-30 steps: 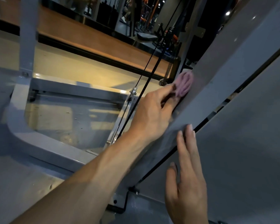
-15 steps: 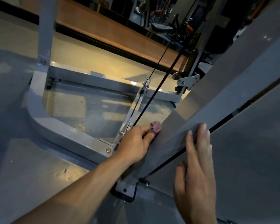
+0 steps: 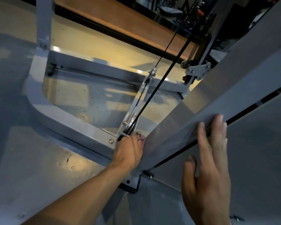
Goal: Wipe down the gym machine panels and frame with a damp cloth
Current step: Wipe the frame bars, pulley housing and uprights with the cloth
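Note:
A grey upright post (image 3: 206, 101) of the gym machine slants from the upper right down to its base plate (image 3: 133, 181). My left hand (image 3: 128, 151) grips a pink cloth (image 3: 141, 137) against the post's lower left side, close to the base; only a small edge of the cloth shows past my fingers. My right hand (image 3: 208, 169) lies flat with straight fingers on the grey side panel (image 3: 256, 153), its fingertips reaching the post's edge.
A curved grey floor frame (image 3: 63, 120) runs along the left, bolted near my left hand. A black cable (image 3: 159, 88) and a small pulley (image 3: 131, 123) rise just above that hand. A wooden platform (image 3: 126, 28) and dark gym equipment lie at the back.
My left hand slid the cloth down the post from high up to near the base. My right hand stayed flat on the panel by the post's edge.

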Motion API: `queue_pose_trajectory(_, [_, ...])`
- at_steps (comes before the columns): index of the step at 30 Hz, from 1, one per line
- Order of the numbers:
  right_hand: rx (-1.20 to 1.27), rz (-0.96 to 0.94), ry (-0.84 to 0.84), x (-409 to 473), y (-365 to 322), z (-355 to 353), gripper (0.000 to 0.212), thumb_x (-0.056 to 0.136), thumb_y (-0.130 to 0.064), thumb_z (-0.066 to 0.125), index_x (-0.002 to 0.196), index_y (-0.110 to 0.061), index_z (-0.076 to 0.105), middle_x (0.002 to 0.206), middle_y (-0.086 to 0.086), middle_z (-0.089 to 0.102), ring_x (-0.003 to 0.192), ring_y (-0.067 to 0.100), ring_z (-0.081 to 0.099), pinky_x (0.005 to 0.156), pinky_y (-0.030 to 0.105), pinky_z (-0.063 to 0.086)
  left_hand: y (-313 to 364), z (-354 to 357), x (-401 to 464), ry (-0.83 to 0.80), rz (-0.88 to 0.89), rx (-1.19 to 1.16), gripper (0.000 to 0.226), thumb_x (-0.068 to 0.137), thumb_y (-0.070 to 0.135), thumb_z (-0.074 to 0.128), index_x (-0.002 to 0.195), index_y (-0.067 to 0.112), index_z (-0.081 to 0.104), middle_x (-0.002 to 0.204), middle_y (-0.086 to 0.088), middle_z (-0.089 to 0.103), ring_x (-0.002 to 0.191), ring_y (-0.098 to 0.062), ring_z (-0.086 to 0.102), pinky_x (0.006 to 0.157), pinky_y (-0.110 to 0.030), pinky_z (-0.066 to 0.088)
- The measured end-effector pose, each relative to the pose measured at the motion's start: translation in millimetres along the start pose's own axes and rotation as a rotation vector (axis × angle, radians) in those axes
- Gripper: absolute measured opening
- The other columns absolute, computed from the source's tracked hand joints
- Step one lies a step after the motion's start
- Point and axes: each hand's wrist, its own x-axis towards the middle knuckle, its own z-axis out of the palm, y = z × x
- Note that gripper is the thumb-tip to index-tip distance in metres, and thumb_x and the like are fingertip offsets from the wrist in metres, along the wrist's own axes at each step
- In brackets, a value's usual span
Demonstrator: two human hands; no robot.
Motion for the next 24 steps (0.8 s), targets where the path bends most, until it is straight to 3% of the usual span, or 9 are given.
queue_pose_trajectory(7, [0.024,0.014,-0.007,-0.2,0.2,1.6,0.085,0.075,0.009,0.048,0.157,-0.002,0.031,0.172,0.005,0.004,0.159,0.027,0.002,0.128,0.043,0.008,6.5,14.2,16.2,-0.122,0.025,0.319,0.025,0.109,0.010,0.044,0.128,0.009,0.061,0.120,-0.013,0.069,0.109,-0.028,0.068,0.085,-0.036,0.056])
queue_pose_trajectory(10, [0.030,0.018,-0.004,-0.7,-0.7,0.7,0.084,0.076,0.009,0.048,0.157,-0.002,0.031,0.172,0.006,0.004,0.159,0.027,0.002,0.128,0.046,0.010,2.9,16.0,20.9,-0.153,0.022,0.341,0.027,0.109,0.009,0.045,0.129,0.010,0.061,0.120,-0.011,0.070,0.108,-0.027,0.069,0.094,-0.042,0.057])
queue_pose_trajectory(12, [0.028,0.014,-0.010,-1.0,-0.8,-0.9,0.082,0.077,0.009,0.047,0.156,-0.001,0.033,0.172,0.006,0.005,0.159,0.028,0.003,0.127,0.048,0.012,3.6,13.6,20.8,-0.165,0.037,0.273,0.026,0.109,0.011,0.045,0.128,0.008,0.062,0.123,-0.013,0.069,0.112,-0.029,0.068,0.095,-0.037,0.054])
queue_pose_trajectory(15, [0.037,0.009,-0.004,-2.4,-1.9,-0.7,0.079,0.078,0.010,0.046,0.155,-0.001,0.035,0.172,0.005,0.006,0.159,0.028,0.005,0.125,0.052,0.016,11.9,3.0,13.2,-0.157,0.063,0.218,0.024,0.109,0.012,0.046,0.127,0.010,0.062,0.124,-0.011,0.068,0.115,-0.027,0.066,0.082,-0.028,0.044])
queue_pose_trajectory(19, [0.047,0.016,-0.023,-4.7,-4.2,2.1,0.077,0.078,0.009,0.047,0.154,0.000,0.037,0.172,0.005,0.006,0.159,0.028,0.005,0.123,0.058,0.020,12.5,-16.0,-3.8,-0.081,0.134,0.093,0.022,0.106,0.023,0.050,0.112,0.009,0.065,0.107,-0.014,0.070,0.103,-0.033,0.067,0.078,-0.033,0.044])
queue_pose_trajectory(22, [0.039,0.023,-0.029,-4.8,-3.7,2.1,0.078,0.078,0.008,0.048,0.155,0.000,0.037,0.172,0.005,0.007,0.159,0.028,0.005,0.124,0.056,0.018,35.1,-49.1,-18.4,-0.021,0.285,-0.211,0.022,0.109,0.026,0.049,0.115,0.019,0.070,0.100,0.000,0.070,0.087,-0.009,0.068,0.075,-0.019,0.053])
queue_pose_trajectory(24, [0.026,0.028,-0.034,-4.2,-3.3,1.9,0.078,0.078,0.008,0.048,0.155,-0.001,0.036,0.172,0.005,0.006,0.159,0.028,0.005,0.123,0.058,0.020,60.5,-74.7,-23.3,0.054,0.421,-0.379,0.024,0.109,0.026,0.051,0.121,0.023,0.071,0.104,0.010,0.071,0.085,0.001,0.066,0.073,-0.005,0.049])
